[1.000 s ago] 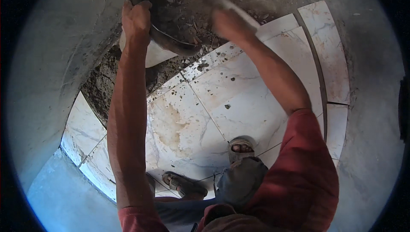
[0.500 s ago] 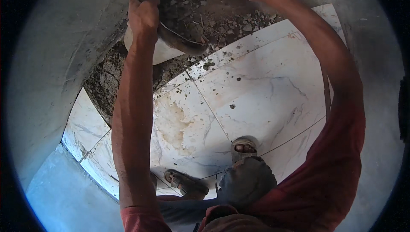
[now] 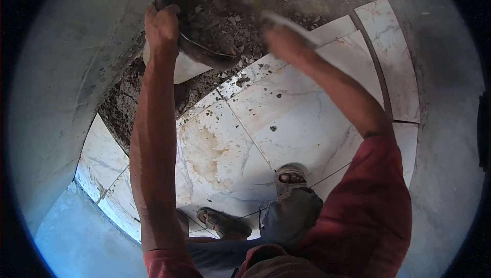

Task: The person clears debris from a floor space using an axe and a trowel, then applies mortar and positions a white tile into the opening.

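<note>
My left hand point(image 3: 162, 27) is closed on the rim of a dark, curved pan point(image 3: 209, 57), which sits tilted at the far left against the wall. Its mouth faces the loose rubble point(image 3: 225, 30), with some of the broken bits at its lip. My right hand point(image 3: 286, 45), smeared by motion, is closed around a pale, long, narrow tool point(image 3: 294, 25) over the edge of the rubble, right of the pan. Blur hides the tool's kind. Below the pan, a whitish smooth surface point(image 3: 192, 71) shows; I cannot tell whether it belongs to the pan.
Marbled white floor tiles point(image 3: 307, 99) spread between my feet and the rubble, with crumbs scattered on them. Rough mortar point(image 3: 120, 99) lies bare along the left grey wall point(image 3: 66, 73). A long tile strip point(image 3: 394, 58) runs beside a gap at right. My sandalled feet point(image 3: 291, 178) stand near.
My right hand has swung nearer and slightly left with the pale tool, from the far edge toward the tiles. My left hand and the pan have shifted only slightly in view.
</note>
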{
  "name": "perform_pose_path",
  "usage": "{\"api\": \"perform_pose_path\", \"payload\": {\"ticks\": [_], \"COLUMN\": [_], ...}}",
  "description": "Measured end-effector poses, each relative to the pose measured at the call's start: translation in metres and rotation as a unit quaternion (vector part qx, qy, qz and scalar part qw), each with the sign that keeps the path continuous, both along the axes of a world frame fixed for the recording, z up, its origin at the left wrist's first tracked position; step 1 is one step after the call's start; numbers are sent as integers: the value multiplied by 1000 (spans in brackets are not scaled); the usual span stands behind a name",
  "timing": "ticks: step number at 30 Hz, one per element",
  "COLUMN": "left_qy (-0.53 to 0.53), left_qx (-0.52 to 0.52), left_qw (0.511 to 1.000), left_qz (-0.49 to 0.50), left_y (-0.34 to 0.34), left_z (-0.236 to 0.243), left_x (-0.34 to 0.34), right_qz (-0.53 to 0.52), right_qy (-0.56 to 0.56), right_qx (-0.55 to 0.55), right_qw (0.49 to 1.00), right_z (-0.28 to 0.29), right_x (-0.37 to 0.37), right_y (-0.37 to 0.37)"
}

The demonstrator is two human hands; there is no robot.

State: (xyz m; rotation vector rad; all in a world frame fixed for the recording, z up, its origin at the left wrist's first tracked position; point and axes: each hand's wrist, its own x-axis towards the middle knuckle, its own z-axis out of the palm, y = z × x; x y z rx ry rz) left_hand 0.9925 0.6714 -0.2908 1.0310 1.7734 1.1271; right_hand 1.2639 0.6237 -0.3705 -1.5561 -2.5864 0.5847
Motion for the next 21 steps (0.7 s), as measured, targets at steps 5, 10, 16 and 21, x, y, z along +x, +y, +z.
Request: {"api": "perform_pose_path", "payload": {"ticks": [5,10,16,21], "left_qy": [-34,-60,52,18], "left_qx": [30,22,8,6], "left_qw": [999,997,999,1000], "left_qz": [9,43,8,-1], "left_y": [1,0,7,10], "left_z": [3,4,-6,-13], "left_x": [3,6,-6,-10], "right_qz": [-38,32,-203,-63], "right_qy": [20,9,18,-142], "right_qx": [28,-3,59,-20], "right_qw": [999,999,977,988], "right_z": [0,19,11,-11], "right_x": [-5,-28,67,57], "right_y": [-7,-22,14,-5]}}
